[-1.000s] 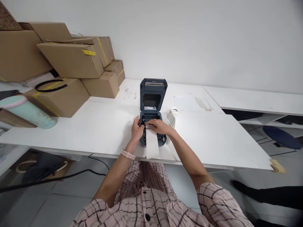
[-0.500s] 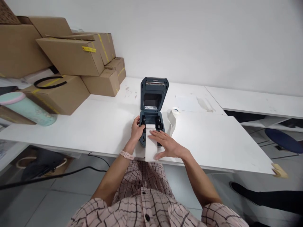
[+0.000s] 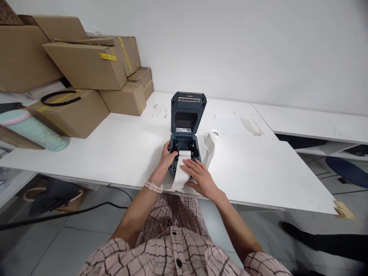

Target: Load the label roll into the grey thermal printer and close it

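Observation:
A dark label printer (image 3: 188, 115) stands on the table with its lid raised. Inside its base lies a white label roll (image 3: 184, 153), and the roll's loose paper strip (image 3: 181, 175) runs out over the front toward the table edge. My left hand (image 3: 167, 158) grips the printer's left side, fingers outside and thumb over the inner edge. My right hand (image 3: 201, 177) lies over the strip's right side with fingers stretched out, touching the paper or just above it. Part of the printer's front right is hidden under that hand.
Right of the printer stands a small white roll (image 3: 214, 133) with a loose backing strip (image 3: 210, 150). Stacked cardboard boxes (image 3: 83, 65), a black headband (image 3: 60, 99) and a mint tumbler (image 3: 37, 130) are at the left. A person's leg (image 3: 333, 243) shows at the lower right.
The strip's free end has swung left and now lies at a slant. My right hand has shifted slightly, its fingers still extended. My left hand keeps its place on the printer.

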The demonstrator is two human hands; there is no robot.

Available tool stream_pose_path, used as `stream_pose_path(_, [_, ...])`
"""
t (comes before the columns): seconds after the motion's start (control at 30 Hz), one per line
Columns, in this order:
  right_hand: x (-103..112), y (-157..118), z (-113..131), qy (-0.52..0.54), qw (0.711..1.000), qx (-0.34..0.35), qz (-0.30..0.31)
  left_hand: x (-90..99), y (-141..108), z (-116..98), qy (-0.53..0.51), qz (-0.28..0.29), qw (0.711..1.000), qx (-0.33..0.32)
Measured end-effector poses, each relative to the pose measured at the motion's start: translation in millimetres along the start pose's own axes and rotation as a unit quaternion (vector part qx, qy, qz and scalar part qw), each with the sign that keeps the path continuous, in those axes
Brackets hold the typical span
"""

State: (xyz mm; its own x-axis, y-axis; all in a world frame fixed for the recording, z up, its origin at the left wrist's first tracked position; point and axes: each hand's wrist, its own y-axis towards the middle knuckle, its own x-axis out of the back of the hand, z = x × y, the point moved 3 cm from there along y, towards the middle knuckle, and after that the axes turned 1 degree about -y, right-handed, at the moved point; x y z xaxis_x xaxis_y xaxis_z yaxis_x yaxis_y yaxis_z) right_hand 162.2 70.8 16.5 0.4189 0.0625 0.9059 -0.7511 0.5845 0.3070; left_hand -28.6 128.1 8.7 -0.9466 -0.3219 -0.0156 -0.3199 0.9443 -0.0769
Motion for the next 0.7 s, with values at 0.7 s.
stream_pose_path(0.7, [-10.3, -1.4, 8.3, -0.059, 0.995, -0.017, -0.08, 1.6, 2.5, 5.4, -0.02, 0.0, 1.0, -0.011])
